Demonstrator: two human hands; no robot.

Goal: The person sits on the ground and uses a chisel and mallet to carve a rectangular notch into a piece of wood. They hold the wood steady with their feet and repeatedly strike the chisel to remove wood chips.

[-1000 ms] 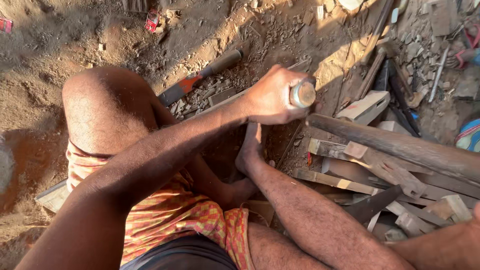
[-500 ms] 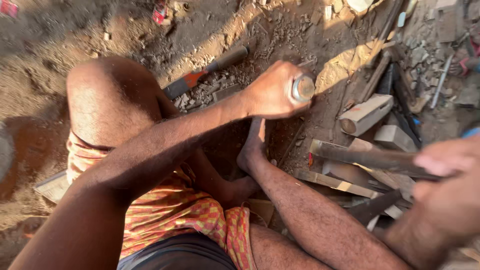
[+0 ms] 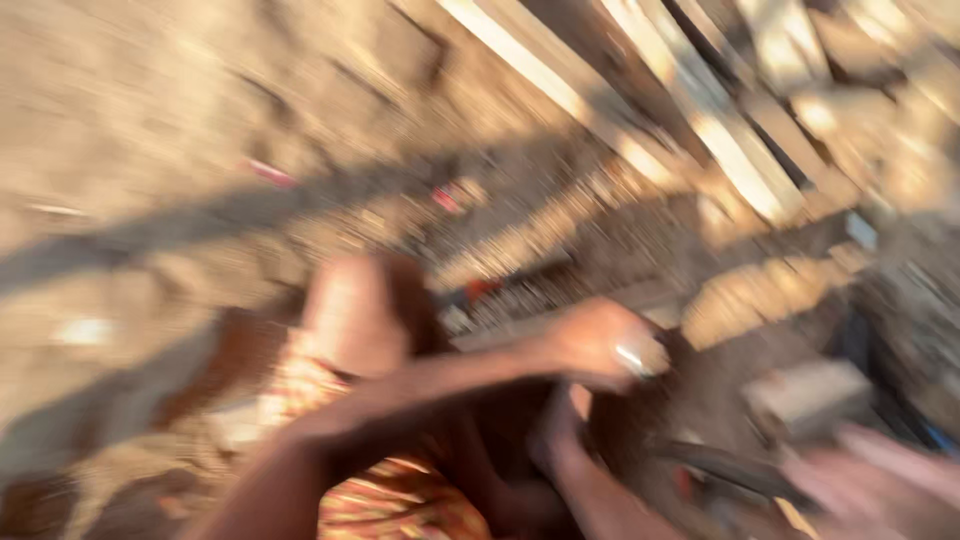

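Fingers of the left hand (image 3: 600, 345) close round a silvery metal-capped tool end (image 3: 632, 358) above the bare foot (image 3: 555, 430); its long axis is hidden. Blurred right hand (image 3: 880, 470) lies well apart, lower right, grip unreadable, near a dark wooden stick (image 3: 730, 468).

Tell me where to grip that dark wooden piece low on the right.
Hedged, since the frame is blurred: take the dark wooden piece at its right end, from the right, where the right hand already reaches. Its left end runs under the left hand, which is closed on a metal-tipped tool.
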